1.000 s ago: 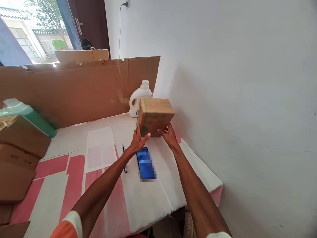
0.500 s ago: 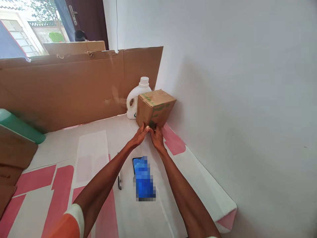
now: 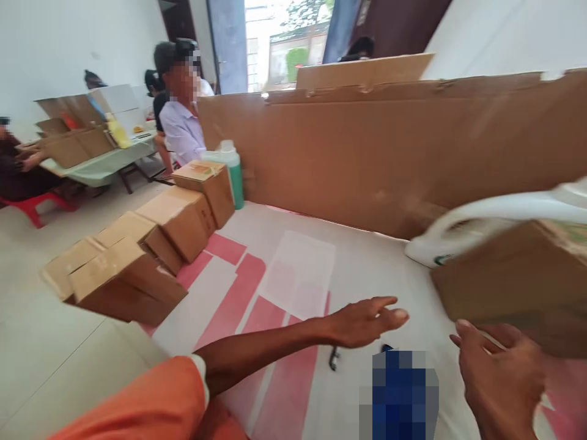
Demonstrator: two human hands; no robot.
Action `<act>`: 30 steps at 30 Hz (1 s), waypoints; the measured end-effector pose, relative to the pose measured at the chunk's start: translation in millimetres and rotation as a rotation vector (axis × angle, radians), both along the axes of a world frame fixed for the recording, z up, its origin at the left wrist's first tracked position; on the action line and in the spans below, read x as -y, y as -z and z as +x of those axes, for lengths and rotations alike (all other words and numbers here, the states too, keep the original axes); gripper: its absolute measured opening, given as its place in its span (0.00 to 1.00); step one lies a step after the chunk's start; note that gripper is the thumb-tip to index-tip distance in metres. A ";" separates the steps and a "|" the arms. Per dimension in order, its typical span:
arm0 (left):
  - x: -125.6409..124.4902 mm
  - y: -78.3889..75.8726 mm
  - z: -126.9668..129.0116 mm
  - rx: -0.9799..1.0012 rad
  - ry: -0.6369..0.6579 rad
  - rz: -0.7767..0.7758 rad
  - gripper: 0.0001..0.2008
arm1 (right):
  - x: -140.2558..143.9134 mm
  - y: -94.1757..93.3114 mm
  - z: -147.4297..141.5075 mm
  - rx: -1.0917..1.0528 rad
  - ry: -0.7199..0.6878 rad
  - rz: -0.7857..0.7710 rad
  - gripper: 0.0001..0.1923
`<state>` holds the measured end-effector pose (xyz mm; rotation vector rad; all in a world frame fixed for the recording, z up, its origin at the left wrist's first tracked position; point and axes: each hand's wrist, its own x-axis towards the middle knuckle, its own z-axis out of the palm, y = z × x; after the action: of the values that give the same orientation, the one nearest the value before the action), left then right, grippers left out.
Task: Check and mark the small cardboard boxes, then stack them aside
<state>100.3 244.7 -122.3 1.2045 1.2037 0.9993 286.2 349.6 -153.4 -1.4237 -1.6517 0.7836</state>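
**Small carton by your rt hand**

While your left hand [image 3: 367, 321] hovers open over the table [image 3: 367, 269], your right hand [image 3: 498, 373] sits loose just below the small carton [image 3: 518, 287], beside the white jug [image 3: 486, 223]. Hands apart, holding nothing. Carton looks stiff, prob light; grip opp. sides. Phone [image 3: 398, 391] and pen [image 3: 334, 357] lie between your hands.

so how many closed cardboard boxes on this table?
5: four in a row along the left edge, one at right by the right hand. More may sit outside the frame.
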 end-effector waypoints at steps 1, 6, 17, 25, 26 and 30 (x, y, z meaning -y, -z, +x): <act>34.8 -5.8 -12.7 -0.014 -0.069 -0.008 0.49 | 12.2 -7.8 -15.9 -0.017 0.033 -0.024 0.39; 208.4 -57.9 -72.4 -0.306 -0.667 0.281 0.35 | 100.5 -43.4 -137.7 -0.210 -0.379 -0.130 0.22; 411.4 -73.7 -252.7 -0.724 -1.903 0.354 0.41 | 316.0 -20.2 -291.0 -0.229 -1.161 -0.338 0.57; 404.0 -5.1 -224.7 -0.988 -1.684 0.351 0.43 | 343.6 -21.3 -328.5 -0.166 -1.166 -0.176 0.89; 405.4 -5.1 -224.4 -0.945 -1.671 0.335 0.43 | 345.6 -21.2 -335.7 -0.160 -1.161 -0.143 0.90; 411.5 -7.7 -222.0 -1.018 -1.627 0.297 0.42 | 354.9 -18.7 -352.9 -0.118 -1.116 -0.111 0.88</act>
<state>-121.6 -166.7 -114.6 0.7166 3.1459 1.7678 -66.7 -5.3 -134.7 -0.3791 -2.2897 1.5237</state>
